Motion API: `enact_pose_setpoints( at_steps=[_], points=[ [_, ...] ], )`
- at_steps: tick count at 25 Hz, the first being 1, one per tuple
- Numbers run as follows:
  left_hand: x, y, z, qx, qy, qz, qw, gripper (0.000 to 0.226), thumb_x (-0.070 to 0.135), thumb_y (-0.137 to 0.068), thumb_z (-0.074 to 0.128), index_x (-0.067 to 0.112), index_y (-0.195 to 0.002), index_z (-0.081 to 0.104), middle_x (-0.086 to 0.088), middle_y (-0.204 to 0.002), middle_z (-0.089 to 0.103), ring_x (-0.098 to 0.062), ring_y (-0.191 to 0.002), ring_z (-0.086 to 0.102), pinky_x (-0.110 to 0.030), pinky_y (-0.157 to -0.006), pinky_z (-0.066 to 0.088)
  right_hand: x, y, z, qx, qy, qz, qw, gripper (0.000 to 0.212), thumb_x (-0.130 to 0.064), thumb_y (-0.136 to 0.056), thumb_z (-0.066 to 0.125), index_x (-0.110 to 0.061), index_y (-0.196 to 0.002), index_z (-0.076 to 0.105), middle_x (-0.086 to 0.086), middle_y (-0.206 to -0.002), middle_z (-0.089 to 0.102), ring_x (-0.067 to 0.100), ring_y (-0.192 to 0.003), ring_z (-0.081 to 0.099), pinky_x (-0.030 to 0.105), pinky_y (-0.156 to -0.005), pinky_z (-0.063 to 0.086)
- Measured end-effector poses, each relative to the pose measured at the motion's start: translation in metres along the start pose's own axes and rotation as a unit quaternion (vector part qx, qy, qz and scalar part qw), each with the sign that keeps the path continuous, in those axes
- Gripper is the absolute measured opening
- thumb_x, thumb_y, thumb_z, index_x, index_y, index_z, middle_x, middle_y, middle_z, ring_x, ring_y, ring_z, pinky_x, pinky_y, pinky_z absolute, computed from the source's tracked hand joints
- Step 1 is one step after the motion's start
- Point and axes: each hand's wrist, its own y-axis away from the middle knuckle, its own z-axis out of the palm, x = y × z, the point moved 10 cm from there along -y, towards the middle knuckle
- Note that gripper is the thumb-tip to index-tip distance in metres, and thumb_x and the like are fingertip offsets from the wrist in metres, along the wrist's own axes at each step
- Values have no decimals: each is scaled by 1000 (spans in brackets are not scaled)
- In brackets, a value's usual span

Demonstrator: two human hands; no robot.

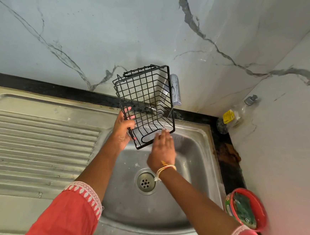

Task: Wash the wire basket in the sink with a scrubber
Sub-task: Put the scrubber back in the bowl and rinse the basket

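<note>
Basket: black wire basket point(146, 107) held over the steel sink point(195, 151), under a thin tap stream.
Hands: left hand point(122, 131) clasps its left edge; right hand point(163, 146), fingers straight, rubs the near rim.
Scrubber: green pad in the red tub point(247, 209), near right; scrubbing seemingly still to come.

The tap point(175, 89) stands partly screened behind the wire basket point(145, 103), its spout lost among the bars. The right hand point(162, 150) is motion-blurred, its fingers point(164, 135) indistinct against the basket's lower rim. The red tub point(245, 209) holding a green scrubber point(244, 209) is soft-focused, its label unreadable.
</note>
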Motion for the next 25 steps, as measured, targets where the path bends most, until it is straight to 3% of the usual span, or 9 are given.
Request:
enact_pose_setpoints(
  at_steps=[4, 6, 9, 12, 14, 17, 19, 21, 25],
  points=[
    [4, 0, -11, 8, -35, 16, 999, 47, -10, -67, 48, 27, -94, 62, -4, -81, 51, -21, -76, 48, -36, -72, 39, -59, -2, -3, -12, -48, -230, 972, 61, -28, -93, 35, -14, -151, 20, 7, -158, 22, 23, -146, 16, 46, -118, 7],
    [6, 3, -16, -7, -46, 7, 999, 51, -3, -58, 53, 31, -93, 67, -11, -88, 48, -26, -87, 46, -44, -79, 37, -22, -20, -3, -15, -49, -192, 980, 59, -39, -96, 30, -27, -152, 13, -4, -160, 13, 19, -147, 10, 49, -119, 3],
    [-1, 2, -13, -12, -31, -19, 999, 64, 1, -52, 53, 34, -104, 66, -11, -98, 49, -29, -96, 44, -46, -80, 39, 3, -28, 1, -16, -16, -56, 998, 66, -51, -93, 19, -24, -153, 12, 3, -160, 8, 27, -147, 6, 49, -118, 5],
    [-13, 2, -16, -12, -11, -39, 999, 81, 6, -41, 57, 28, -119, 62, -14, -111, 54, -33, -105, 45, -51, -89, 39, -47, -20, 8, -14, -23, -101, 995, 64, -44, -92, 15, -20, -152, 19, 21, -156, 17, 34, -145, 12, 47, -118, 10],
    [-20, 5, -20, -12, -24, -54, 998, 82, 7, -40, 57, 26, -119, 61, -16, -112, 53, -38, -109, 47, -53, -93, 38, -43, -18, 9, -19, -36, -171, 984, 57, -44, -96, 16, -29, -151, 18, 12, -158, 19, 31, -146, 11, 46, -118, 8],
    [-24, 14, -20, 0, -33, -69, 997, 77, 2, -48, 50, 32, -119, 60, -17, -121, 55, -37, -113, 50, -63, -92, 41, 1, -23, 12, -18, -16, -88, 996, 56, -42, -98, 17, -27, -151, 20, -6, -158, 21, 30, -147, 8, 50, -118, 9],
    [-21, 13, -11, 1, -8, -52, 999, 78, 2, -48, 48, 27, -120, 60, -16, -116, 56, -36, -112, 50, -55, -91, 41, -16, -17, 5, 10, -43, -52, 998, 56, -37, -97, 23, -15, -149, 27, 2, -154, 30, 34, -144, 20, 52, -116, 17],
    [-22, 10, -11, 16, 17, -38, 999, 75, 1, -46, 47, 24, -116, 63, -11, -102, 55, -32, -103, 47, -45, -85, 39, -57, -2, -5, 47, -119, -126, 984, 56, -26, -92, 41, -5, -144, 35, 14, -145, 44, 35, -134, 39, 49, -111, 29],
    [-14, 20, -9, 17, -3, -36, 999, 59, 6, -51, 51, 26, -105, 63, -2, -86, 53, -27, -85, 48, -33, -66, 42, -63, 32, 6, 6, -96, -274, 957, 71, -38, -95, 40, -6, -151, 11, 13, -156, 24, 26, -143, 22, 40, -119, 10]
  ],
)
